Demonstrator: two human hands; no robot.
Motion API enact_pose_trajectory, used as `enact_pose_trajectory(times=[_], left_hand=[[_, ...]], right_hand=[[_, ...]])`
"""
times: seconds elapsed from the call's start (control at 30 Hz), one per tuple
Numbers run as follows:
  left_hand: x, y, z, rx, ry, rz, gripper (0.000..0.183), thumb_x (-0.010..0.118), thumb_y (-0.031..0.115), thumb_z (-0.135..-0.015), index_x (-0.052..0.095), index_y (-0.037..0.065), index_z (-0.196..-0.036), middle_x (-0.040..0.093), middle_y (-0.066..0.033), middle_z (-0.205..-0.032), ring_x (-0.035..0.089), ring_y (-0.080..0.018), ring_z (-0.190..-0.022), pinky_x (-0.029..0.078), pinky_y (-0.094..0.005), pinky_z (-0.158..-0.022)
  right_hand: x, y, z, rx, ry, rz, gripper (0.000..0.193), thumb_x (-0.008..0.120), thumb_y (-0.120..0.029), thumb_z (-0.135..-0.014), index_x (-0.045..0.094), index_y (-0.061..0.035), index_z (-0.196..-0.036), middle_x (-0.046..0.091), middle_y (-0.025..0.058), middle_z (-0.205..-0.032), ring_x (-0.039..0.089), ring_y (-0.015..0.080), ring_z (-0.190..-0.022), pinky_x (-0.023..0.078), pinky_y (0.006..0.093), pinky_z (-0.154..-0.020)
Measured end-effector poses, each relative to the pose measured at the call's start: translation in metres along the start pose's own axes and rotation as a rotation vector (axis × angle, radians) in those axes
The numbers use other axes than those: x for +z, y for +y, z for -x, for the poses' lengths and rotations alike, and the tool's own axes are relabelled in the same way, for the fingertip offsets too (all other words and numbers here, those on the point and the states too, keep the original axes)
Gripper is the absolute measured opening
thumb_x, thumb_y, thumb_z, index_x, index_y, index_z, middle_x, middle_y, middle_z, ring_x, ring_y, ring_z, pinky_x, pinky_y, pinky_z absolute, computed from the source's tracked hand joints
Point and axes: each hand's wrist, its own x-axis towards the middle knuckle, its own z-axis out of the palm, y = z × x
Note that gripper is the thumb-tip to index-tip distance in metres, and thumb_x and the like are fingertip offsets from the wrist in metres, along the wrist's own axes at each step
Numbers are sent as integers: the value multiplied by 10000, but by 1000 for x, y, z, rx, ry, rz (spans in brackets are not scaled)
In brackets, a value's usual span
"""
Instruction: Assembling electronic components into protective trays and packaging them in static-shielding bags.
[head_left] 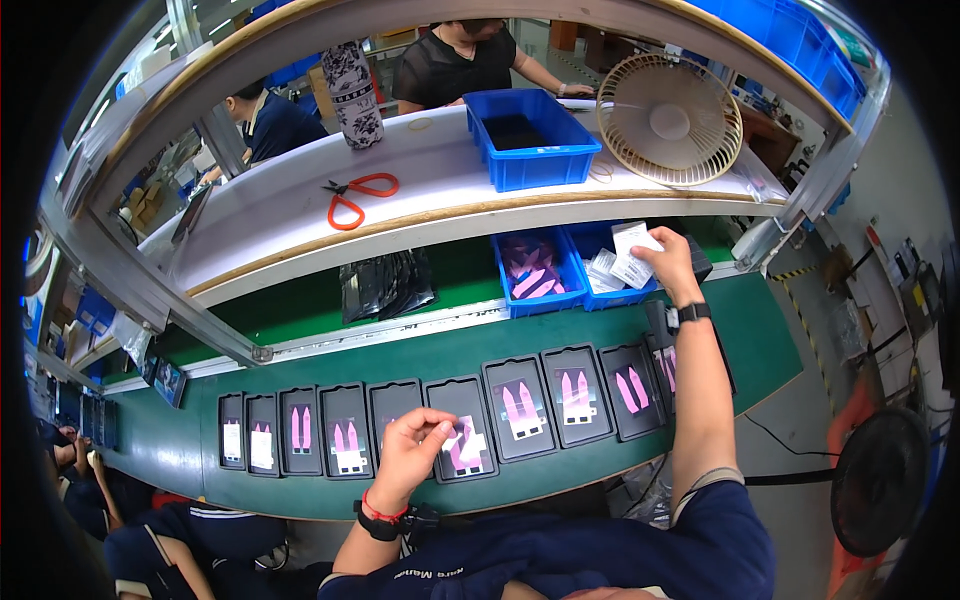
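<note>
Our left hand [408,447] hangs above the tabletop [180,440] near its front edge, about midway along, fingers curled, tips of thumb and forefinger close together in a pinch. Our left forearm [362,545] slants up and inward from that front edge. Our right arm [703,400] stretches nearly straight across to the back edge, toward the back right corner, where our right hand [670,262] tilts leftward, thumb and fingers gripping.

Bright, even light; pale sheen at left end of bench [450,352]. Shelf [435,170] above it bowed by fisheye distortion; picture corners black.
</note>
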Motion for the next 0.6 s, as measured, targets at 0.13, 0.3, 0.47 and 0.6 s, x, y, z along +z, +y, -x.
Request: enact_pose_trajectory(times=[0.13, 0.3, 0.47, 0.6], left_hand=[[17, -8, -20, -151, -88, 327, 316, 595, 49, -868, 522, -17, -1168, 585, -152, -1111, 574, -219, -1045, 489, -348, -874], [51, -11, -49, -242, -375, 755, 541, 554, 91, -895, 295, 32, -1367, 462, -147, -1285, 500, -261, -1168, 455, -437, -947], [17, -16, -27, -229, -236, 911, 467, 505, 71, -913, 331, 30, -1344, 513, -165, -1219, 577, -301, -1062, 517, -471, -868], [-18, -12, 7, -139, -105, 1001, 467, 498, 83, -920, 326, 38, -1352, 503, -178, -1230, 564, -330, -1077, 531, -481, -824]], right_hand=[[47, -40, 66, 65, -317, -317, 181, 688, 28, -733, 601, -21, -884, 643, 31, -832, 608, 99, -752, 494, 247, -698], [124, -82, 141, -14, -799, -320, 184, 727, -33, -710, 629, -16, -866, 627, 0, -786, 561, 66, -726, 461, 233, -656], [165, -82, 150, -142, -693, -136, 257, 796, -76, -638, 615, -5, -806, 621, 19, -724, 547, 61, -656, 450, 235, -579], [200, -103, 162, -58, -843, -182, 176, 763, -73, -693, 623, 3, -769, 625, 16, -686, 562, 61, -635, 452, 230, -567]])
